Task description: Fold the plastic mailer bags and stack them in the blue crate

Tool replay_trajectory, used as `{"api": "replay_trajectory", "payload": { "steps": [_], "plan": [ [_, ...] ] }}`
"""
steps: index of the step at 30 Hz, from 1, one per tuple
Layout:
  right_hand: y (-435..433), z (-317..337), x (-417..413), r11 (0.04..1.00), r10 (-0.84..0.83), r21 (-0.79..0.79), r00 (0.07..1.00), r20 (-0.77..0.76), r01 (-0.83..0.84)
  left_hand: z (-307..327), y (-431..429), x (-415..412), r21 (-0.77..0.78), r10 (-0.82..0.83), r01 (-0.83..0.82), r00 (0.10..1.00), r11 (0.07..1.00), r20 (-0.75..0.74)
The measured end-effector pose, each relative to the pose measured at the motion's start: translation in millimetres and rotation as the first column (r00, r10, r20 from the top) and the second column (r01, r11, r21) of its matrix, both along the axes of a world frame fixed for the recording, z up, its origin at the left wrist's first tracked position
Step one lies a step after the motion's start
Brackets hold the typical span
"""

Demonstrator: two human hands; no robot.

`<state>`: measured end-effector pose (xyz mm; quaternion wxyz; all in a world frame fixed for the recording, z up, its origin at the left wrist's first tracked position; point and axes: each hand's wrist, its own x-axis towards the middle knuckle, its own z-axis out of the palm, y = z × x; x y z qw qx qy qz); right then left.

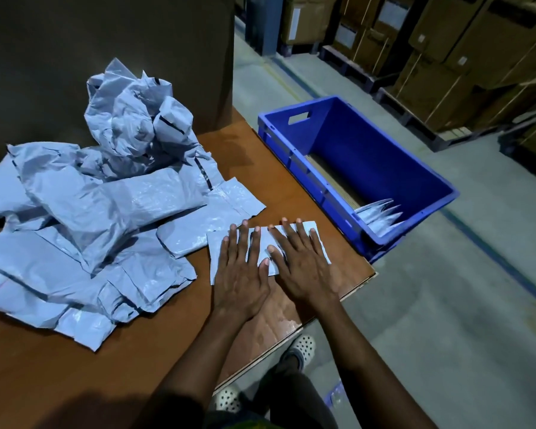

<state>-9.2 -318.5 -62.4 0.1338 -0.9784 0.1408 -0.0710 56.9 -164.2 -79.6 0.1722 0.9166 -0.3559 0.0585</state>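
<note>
Both hands press flat with straight fingers, left hand (240,275) beside right hand (305,270), on a folded mailer bag (218,258) on the table (136,366). Just left of them lies the pile of loose bags (106,212); right of them the blue crate (369,140) holds folded bags (381,215).

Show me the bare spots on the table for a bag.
Bare table along the near edge, before the pile of mailers; a strip between pile and blue crate. Crowded: right corner, left hand and right hand pressing the folded mailer.
</note>
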Motion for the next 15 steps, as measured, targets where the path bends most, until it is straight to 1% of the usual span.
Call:
{"api": "replay_trajectory", "payload": {
  "steps": [3, 7, 12, 15],
  "plan": [
    [1, -6, -2, 0.998, -0.018, -0.059, 1.0, -0.004, 0.018, -2, 1, -3, 0.041, 0.03, -0.031, 0.999, 0.999, 0.027],
    [-4, -8, 6, 0.998, -0.039, -0.047, 0.998, -0.04, 0.037, -10, -7, 3, 0.111, 0.06, -0.06, 0.998, 0.992, 0.005],
    [-6, -9, 7, 0.998, -0.058, -0.018, 0.997, -0.06, 0.057, -13, -7, 7, 0.123, 0.051, -0.047, 0.998, 0.991, -0.025],
    [-8, -9, 6, 0.998, -0.06, -0.02, 0.992, -0.108, 0.058, -14, -4, 7, 0.108, 0.043, -0.04, 0.999, 0.993, -0.025]
  ]
}}
